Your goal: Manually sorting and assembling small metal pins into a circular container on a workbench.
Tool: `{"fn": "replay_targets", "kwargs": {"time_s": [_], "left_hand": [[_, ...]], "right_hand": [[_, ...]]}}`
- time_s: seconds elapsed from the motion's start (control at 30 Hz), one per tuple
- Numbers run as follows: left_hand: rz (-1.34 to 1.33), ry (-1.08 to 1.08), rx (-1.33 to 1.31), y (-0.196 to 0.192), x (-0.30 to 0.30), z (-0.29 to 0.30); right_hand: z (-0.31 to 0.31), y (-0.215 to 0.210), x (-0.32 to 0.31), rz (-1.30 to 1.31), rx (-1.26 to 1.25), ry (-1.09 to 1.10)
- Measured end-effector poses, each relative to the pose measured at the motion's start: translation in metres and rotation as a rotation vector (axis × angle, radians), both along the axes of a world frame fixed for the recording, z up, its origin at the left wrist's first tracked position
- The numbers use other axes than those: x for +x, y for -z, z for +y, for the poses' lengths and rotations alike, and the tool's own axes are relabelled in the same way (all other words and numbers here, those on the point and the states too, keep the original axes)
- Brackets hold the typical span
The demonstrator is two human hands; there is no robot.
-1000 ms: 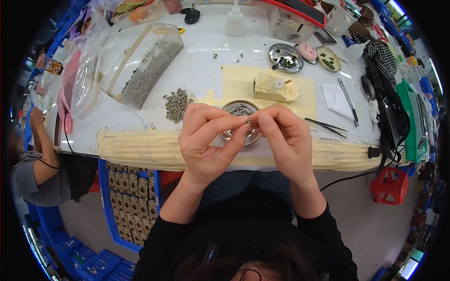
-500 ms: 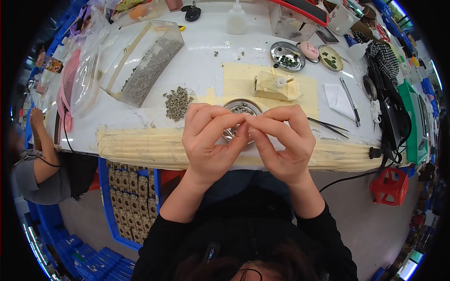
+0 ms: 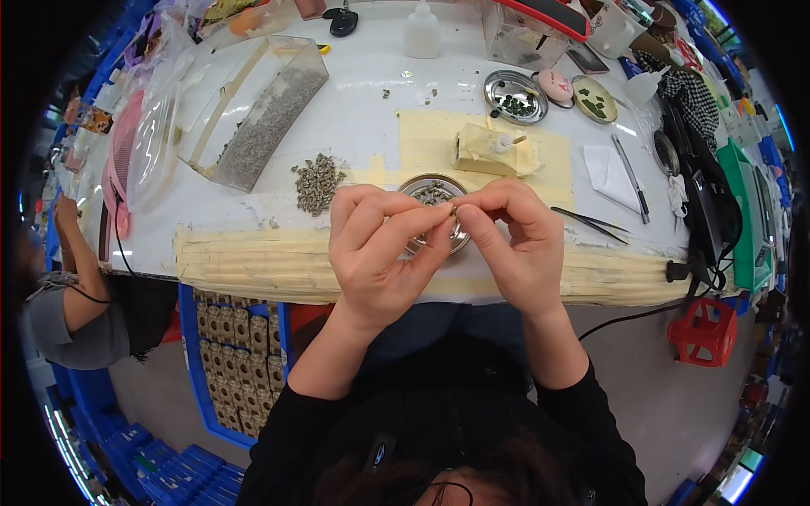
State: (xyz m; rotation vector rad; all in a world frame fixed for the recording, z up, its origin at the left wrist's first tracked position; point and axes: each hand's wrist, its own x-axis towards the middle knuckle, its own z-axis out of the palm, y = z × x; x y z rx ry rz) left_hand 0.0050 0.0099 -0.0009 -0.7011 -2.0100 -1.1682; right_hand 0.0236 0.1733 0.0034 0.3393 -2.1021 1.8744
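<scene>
My left hand (image 3: 376, 257) and my right hand (image 3: 513, 251) meet fingertip to fingertip above a round metal dish (image 3: 433, 179). Both are pinched together at the thumbs and forefingers. A tiny greyish piece (image 3: 454, 211) shows between the tips, too small to name. Small grey-green parts lie in the dish, whose near side is partly hidden by my fingers. Left of the dish, a heap of similar small parts (image 3: 317, 184) rests on the white table. Beyond my right hand is a tape-wrapped block (image 3: 496, 152) with a small white nozzle on top.
A clear bin of grey parts (image 3: 274, 122) stands at the left. Black tweezers (image 3: 591, 224), a pen (image 3: 629, 177) and a metal plate of dark green pieces (image 3: 515, 97) are at the right. A blue tray (image 3: 205, 401) sits below the table edge; a co-worker's arm (image 3: 80, 270) is far left.
My right thumb and fingers have shifted slightly and my fingertips have rolled, so the tiny piece between them now shows. More of the dish is visible.
</scene>
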Motion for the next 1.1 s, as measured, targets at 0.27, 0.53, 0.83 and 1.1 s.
{"fn": "replay_targets", "kwargs": {"time_s": [0.27, 0.53, 0.83, 1.1], "left_hand": [[-0.059, 0.005, -0.017, 0.001, -0.002, -0.001], [-0.119, 0.05, 0.114, 0.003, -0.004, -0.003], [-0.221, 0.145, 0.129, 0.004, -0.001, -0.008], [-0.249, 0.143, 0.208, 0.002, -0.003, -0.006]], "right_hand": [[-0.008, -0.002, 0.001, 0.466, 0.378, 0.164], [-0.011, 0.0, 0.001, 0.468, 0.42, 0.261], [-0.007, -0.003, 0.002, 0.581, 0.527, 0.182], [-0.009, 0.001, 0.002, 0.602, 0.568, 0.286]]}}
